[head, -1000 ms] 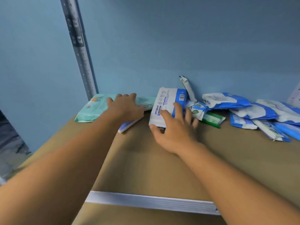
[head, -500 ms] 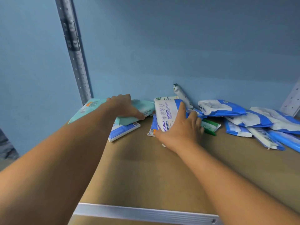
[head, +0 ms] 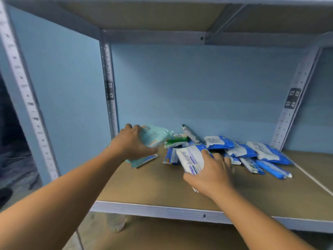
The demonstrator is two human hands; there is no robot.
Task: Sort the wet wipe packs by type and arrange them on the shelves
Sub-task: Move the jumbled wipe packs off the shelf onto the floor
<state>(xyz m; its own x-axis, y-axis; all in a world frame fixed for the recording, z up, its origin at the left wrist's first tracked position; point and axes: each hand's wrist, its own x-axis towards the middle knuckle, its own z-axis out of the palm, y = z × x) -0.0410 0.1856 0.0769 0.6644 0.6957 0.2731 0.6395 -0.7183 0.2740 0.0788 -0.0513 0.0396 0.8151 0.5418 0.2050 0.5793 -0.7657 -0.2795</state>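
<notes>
Mint-green plastic marks the wet wipe pack [head: 154, 136] that sits nearest the rear left post [head: 109, 91], just to the right of the post's foot. The left hand [head: 130, 144] grips this pack, fingers curled over its far edge and thumb on its near side, so that it is tilted up off the shelf board [head: 144, 183]. Under its low end lies a flat blue and white pack [head: 150, 158] that touches it. Further right of the post, the right hand [head: 210, 175] holds a white pack [head: 191, 159] with blue print, thumb at the near end and fingers over the top; the fingers are blurred. Between the two held packs a small blue and white pack [head: 169, 156] lies on the board. Behind it, further from the post than the mint one, are green and white packs [head: 175, 140], and a slim pack [head: 189, 133] leans on the blue back wall [head: 198, 87]. Well to the right of the post a loose heap of blue and white packs [head: 255, 153] runs toward the rear right post [head: 295, 100]. Above the posts is the underside of an upper shelf [head: 144, 15]; a grey metal rail [head: 153, 210] edges the board at the front
</notes>
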